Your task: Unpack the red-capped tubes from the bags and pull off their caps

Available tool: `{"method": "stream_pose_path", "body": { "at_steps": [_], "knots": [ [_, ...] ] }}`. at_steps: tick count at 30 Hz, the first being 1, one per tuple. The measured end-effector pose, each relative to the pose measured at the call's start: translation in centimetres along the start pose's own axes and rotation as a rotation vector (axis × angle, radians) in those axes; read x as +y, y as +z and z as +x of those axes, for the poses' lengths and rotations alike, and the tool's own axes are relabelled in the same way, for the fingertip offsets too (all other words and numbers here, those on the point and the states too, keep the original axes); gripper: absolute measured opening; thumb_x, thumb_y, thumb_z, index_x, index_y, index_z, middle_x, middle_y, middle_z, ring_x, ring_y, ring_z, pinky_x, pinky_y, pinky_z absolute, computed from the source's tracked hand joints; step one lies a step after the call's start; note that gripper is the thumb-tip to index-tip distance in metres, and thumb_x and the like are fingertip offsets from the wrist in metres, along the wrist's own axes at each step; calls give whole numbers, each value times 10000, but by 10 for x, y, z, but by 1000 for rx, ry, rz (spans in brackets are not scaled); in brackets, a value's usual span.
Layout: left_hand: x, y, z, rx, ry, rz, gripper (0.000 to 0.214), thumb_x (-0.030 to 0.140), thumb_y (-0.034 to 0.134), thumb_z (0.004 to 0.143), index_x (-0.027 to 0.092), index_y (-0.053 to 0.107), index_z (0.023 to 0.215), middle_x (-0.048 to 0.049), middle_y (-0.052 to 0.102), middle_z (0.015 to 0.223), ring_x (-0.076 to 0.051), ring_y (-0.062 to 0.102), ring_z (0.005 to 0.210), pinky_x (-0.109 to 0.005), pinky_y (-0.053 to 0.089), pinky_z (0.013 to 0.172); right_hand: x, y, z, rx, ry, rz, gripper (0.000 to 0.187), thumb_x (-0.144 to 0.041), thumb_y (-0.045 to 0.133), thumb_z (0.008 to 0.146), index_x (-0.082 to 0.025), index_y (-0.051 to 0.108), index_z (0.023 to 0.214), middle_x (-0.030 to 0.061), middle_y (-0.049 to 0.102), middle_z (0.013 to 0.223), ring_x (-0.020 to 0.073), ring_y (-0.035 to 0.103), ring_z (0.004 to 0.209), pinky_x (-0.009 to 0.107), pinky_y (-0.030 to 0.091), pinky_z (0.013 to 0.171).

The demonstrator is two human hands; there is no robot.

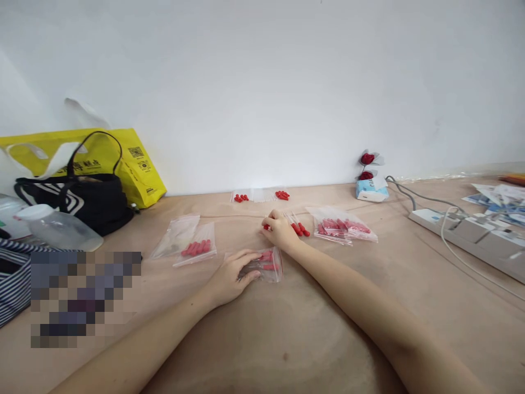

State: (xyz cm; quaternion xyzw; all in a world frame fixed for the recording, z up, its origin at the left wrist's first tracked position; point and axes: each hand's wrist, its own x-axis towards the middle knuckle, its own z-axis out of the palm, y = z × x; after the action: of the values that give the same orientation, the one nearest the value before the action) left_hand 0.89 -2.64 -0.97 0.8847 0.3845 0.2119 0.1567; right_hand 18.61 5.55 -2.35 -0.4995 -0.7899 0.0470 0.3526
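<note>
My left hand [234, 278] rests over a small clear zip bag [277, 273], fingers along its top and thumb at its lower edge. Several red rod-shaped pieces [268, 259] lie inside that bag. Just beyond it, my right hand [280, 231] is closed in a pinch, with a bit of a red piece [266, 226] showing at the fingertips. Beside the right wrist lie several loose red pieces [302, 230], partly hidden by the hand. What kind of piece these are is too small to tell.
Filled zip bags [342, 225] are stacked at right; another filled bag [196, 248] overlaps a clear bag [174, 235] at left. Red pieces [241, 198] lie by the wall. A black handbag [102, 200], yellow bag [143, 169], tissue pack [371, 190] and power strip [471, 235] flank the area.
</note>
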Motion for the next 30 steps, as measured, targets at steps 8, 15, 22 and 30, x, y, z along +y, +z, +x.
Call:
{"method": "stream_pose_path", "body": {
  "at_steps": [8, 15, 22, 30],
  "knots": [
    [1, 0, 1, 1, 4, 13, 304, 288, 483, 808, 207, 521, 1099, -56, 557, 1132, -185, 520, 1025, -329, 407, 885, 2, 2, -5, -46, 11, -25, 122, -241, 668, 666, -161, 600, 728, 40, 519, 846, 135, 512, 715, 250, 395, 636],
    [1, -1, 0, 6, 7, -9, 300, 290, 484, 808, 214, 527, 1095, -54, 558, 1136, -184, 527, 1020, -327, 415, 881, 0, -13, -11, 67, 44, 18, 139, -285, 535, 776, -161, 590, 808, 54, 536, 825, 145, 521, 746, 256, 392, 664],
    [2, -1, 0, 7, -6, -21, 310, 286, 492, 800, 218, 525, 1101, -51, 557, 1145, -188, 522, 1034, -333, 413, 890, 6, -45, -63, 30, -35, 248, 44, -153, 541, 698, -175, 567, 670, -3, 565, 645, 112, 496, 616, 236, 373, 620],
    [4, -2, 0, 9, 6, -21, 343, 289, 486, 802, 225, 500, 1139, -44, 559, 1151, -184, 518, 1042, -328, 415, 893, -3, -48, -76, -206, -107, 214, 284, -374, 673, 651, -226, 654, 893, 5, 580, 687, 146, 502, 706, 280, 357, 691]
  ]
}}
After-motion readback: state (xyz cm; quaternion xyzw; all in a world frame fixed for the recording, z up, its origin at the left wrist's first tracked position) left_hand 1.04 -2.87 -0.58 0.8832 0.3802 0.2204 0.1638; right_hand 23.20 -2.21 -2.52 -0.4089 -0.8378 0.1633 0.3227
